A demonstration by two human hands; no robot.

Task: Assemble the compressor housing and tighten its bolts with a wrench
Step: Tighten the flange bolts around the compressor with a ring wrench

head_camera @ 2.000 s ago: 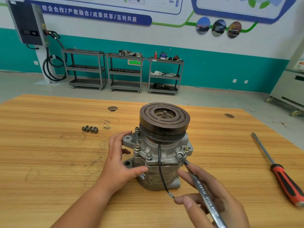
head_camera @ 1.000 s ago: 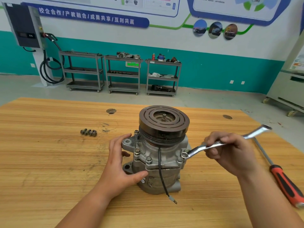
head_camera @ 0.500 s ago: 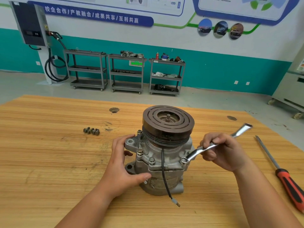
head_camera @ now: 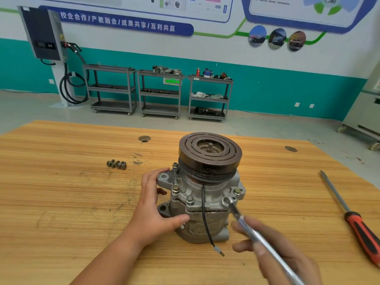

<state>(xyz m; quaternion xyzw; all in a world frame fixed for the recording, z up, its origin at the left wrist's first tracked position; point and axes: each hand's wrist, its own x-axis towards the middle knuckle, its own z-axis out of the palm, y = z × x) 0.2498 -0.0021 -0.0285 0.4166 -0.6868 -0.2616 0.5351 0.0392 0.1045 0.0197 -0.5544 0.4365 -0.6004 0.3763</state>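
The right hand (head_camera: pixel 275 254) and wrench (head_camera: pixel 265 243) were motion-blurred, the wrench's tail cut off by the bottom edge. Its ring hid the bolt. The screwdriver (head_camera: pixel 357 229) handle ran off the right edge.

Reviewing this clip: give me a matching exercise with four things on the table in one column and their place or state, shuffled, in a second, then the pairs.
Things:
1. compressor
2. wrench
3. screwdriver
4. loose bolts

Places or states:
A. lying untouched at the table's right edge
B. grouped on the table, far left of the work
C. steadied by the left hand
D. held in the right hand, ring end on a housing bolt

Pairs: 1-C, 2-D, 3-A, 4-B
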